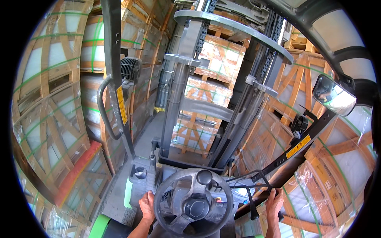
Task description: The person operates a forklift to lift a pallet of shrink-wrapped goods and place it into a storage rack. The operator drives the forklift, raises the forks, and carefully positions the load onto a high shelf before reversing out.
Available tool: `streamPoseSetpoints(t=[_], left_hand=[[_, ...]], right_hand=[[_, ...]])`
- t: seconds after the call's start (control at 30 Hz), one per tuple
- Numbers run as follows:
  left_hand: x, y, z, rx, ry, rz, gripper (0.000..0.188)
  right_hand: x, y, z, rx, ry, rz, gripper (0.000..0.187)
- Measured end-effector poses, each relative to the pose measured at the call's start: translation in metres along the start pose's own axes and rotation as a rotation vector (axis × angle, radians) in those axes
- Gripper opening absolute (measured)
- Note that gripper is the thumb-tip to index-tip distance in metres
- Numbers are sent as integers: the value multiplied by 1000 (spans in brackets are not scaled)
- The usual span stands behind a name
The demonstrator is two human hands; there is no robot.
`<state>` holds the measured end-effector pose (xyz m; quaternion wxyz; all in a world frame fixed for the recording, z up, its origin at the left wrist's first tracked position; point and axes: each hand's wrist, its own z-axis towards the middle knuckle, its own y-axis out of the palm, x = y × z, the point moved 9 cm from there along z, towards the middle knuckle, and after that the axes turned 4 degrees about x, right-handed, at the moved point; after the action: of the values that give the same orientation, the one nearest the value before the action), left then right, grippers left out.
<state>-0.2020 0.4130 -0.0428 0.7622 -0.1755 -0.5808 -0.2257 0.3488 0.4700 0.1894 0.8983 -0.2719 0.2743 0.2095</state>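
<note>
I sit behind a black steering wheel [196,208] with a round spinner knob [204,177] on its upper part, inside a forklift cab. My left hand [146,205] is curled closed just left of the wheel rim; whatever may be inside its fingers is hidden. On the right, my right hand [274,201] is wrapped around a black control lever, its tip showing above the fingers. A second black lever [253,210] hangs free between that hand and the wheel. Ahead stands the grey lift mast [180,87], with stacked wood-framed crates [206,93] seen between its uprights.
Wrapped wooden crates with green straps [51,75] are piled high on the left. More crates [317,190] stand close on the right. A cab handle [102,105], a mirror [334,95] and a red beam [77,172] flank me. Grey floor [147,133] runs ahead on the left.
</note>
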Motion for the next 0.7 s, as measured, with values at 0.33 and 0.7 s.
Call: streamPoseSetpoints(t=[0.33,0.7], left_hand=[[8,-2,-1,-9,-10,-1,43],[6,0,-1,-3,-8,25,44]], right_hand=[[-4,-4,-6,-10,7,30,28],[42,-5,-14,63,-210,-87,27]])
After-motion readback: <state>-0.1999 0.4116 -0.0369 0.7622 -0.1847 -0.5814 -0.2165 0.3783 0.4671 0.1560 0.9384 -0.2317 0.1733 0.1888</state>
